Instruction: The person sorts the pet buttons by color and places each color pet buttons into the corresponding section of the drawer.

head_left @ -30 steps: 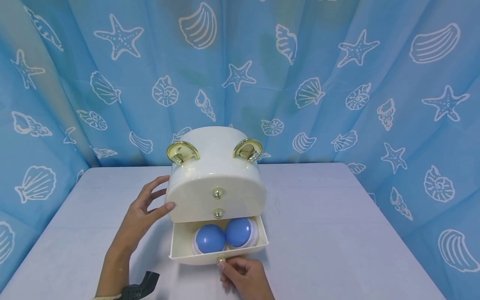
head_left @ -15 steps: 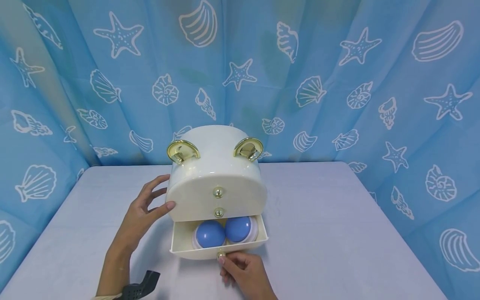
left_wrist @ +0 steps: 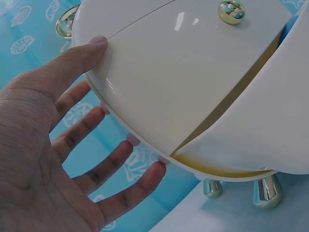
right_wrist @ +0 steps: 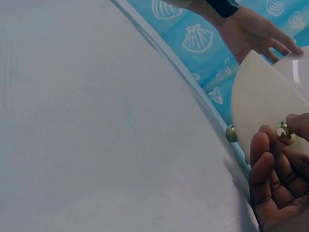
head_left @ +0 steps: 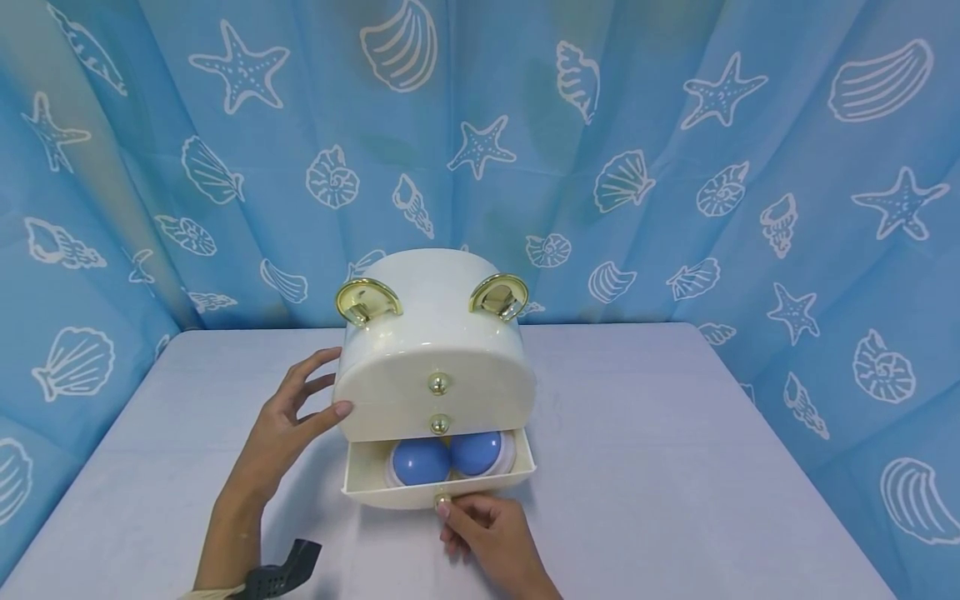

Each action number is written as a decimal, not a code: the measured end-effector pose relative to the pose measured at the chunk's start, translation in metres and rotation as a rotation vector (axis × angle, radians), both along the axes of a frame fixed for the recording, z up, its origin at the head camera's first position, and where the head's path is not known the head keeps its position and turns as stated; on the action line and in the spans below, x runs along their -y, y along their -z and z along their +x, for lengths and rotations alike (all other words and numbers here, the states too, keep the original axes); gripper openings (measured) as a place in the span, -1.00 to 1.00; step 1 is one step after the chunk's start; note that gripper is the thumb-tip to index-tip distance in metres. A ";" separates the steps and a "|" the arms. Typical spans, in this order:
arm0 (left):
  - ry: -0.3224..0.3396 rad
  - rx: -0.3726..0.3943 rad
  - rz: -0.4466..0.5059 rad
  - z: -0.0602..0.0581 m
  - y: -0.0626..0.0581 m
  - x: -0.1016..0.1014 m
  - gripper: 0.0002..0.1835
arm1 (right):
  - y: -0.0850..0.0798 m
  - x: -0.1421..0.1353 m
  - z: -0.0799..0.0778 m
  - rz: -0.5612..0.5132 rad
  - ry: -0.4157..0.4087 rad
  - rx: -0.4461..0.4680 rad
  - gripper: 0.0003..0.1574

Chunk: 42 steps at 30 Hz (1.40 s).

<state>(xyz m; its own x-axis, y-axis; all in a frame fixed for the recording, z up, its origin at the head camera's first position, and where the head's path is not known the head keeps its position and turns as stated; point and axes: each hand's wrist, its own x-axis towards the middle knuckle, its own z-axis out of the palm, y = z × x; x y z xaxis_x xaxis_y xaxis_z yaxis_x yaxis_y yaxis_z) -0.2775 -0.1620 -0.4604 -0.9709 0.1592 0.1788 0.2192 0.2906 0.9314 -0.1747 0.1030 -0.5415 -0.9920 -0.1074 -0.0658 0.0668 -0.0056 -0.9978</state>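
A white cabinet (head_left: 435,350) with two gold ears stands on the table, its bottom drawer (head_left: 382,496) pulled partly out. Two round things with blue tops, one on the left (head_left: 420,462) and one on the right (head_left: 477,452), lie in the drawer, partly hidden by its front. My right hand (head_left: 491,533) pinches the drawer's gold knob (right_wrist: 286,133) between thumb and fingers. At the cabinet's left side is my left hand (head_left: 281,429): its thumb (left_wrist: 96,48) rests on the front face, and the other fingers spread along the side, their tips against the curved edge.
Two more gold knobs, the upper (head_left: 438,383) and the lower (head_left: 439,424), sit on the closed fronts above. Gold feet (left_wrist: 268,191) carry the cabinet. Behind the white-covered table (head_left: 660,467) hangs a blue curtain (head_left: 517,208) printed with shells and starfish.
The bottom drawer has slid some way inward, the right hand moving with its knob. Less of the blue-topped things shows. The left hand keeps its place on the cabinet.
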 end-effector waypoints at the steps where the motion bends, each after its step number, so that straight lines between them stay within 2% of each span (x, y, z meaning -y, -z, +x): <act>1: -0.001 0.000 -0.001 0.000 0.000 0.000 -0.24 | 0.000 0.000 -0.001 -0.001 0.001 0.000 -0.62; 19: 0.001 0.002 -0.004 -0.001 -0.001 0.000 -0.23 | 0.000 0.002 -0.017 0.020 0.012 -0.062 -0.63; 32: -0.003 0.014 -0.004 -0.001 -0.002 0.000 -0.23 | 0.000 0.002 -0.025 0.033 0.014 -0.070 -0.59; 42: -0.008 0.012 0.003 -0.001 0.001 0.000 -0.23 | 0.000 0.002 -0.031 0.011 0.010 -0.072 -0.60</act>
